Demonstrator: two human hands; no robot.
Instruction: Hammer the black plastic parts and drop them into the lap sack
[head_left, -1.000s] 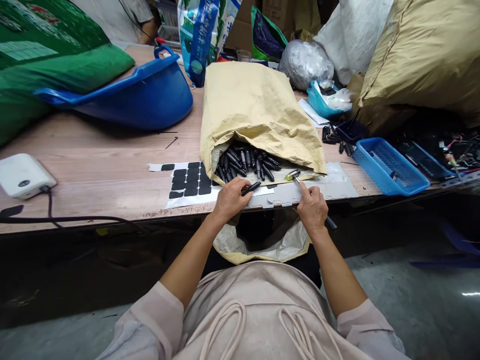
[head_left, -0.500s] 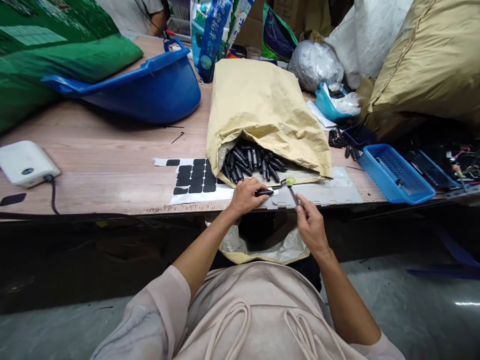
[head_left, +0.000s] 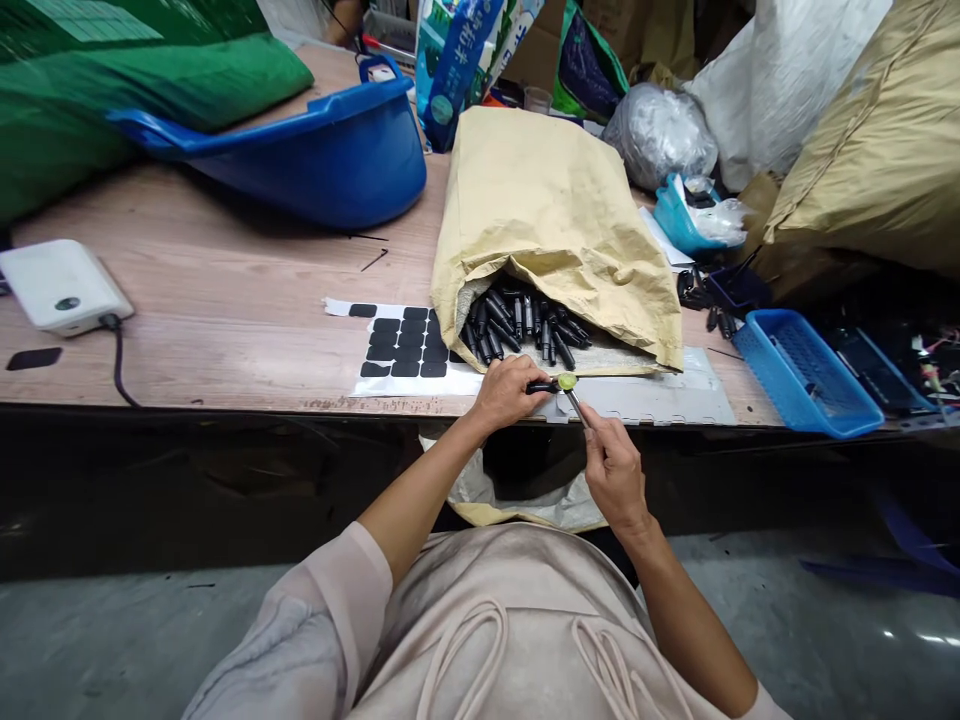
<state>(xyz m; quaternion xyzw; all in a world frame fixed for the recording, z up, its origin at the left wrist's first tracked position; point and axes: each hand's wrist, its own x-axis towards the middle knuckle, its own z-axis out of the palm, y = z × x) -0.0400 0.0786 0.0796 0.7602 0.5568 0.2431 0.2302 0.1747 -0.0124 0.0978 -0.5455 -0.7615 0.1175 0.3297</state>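
Note:
My left hand [head_left: 510, 392] rests at the table's front edge, fingers closed round a black pen-like tube [head_left: 541, 386] that points right. In my right hand [head_left: 613, 468] is the thin handle of a small hammer [head_left: 576, 402] with a round yellow-green head. That head meets the tube's right end, or lies just over it; I cannot tell which. Behind my hands lies a tan sack [head_left: 547, 190], its mouth towards me, with several black tubes [head_left: 517, 318] in it. A grey sheet [head_left: 694, 395] lies under the sack's front edge.
Left of the sack is a sheet of black stickers [head_left: 405, 345]. A blue basin [head_left: 300, 160] and a white corded box [head_left: 66, 285] stand further left. To the right are a blue basket [head_left: 806, 375] and a turquoise bowl [head_left: 686, 215]. An open bag [head_left: 555, 510] hangs below the table edge.
The hammer's head has moved left and down to the black tube's end, and my right hand has shifted with it. My left hand keeps its hold. The view has shifted slightly.

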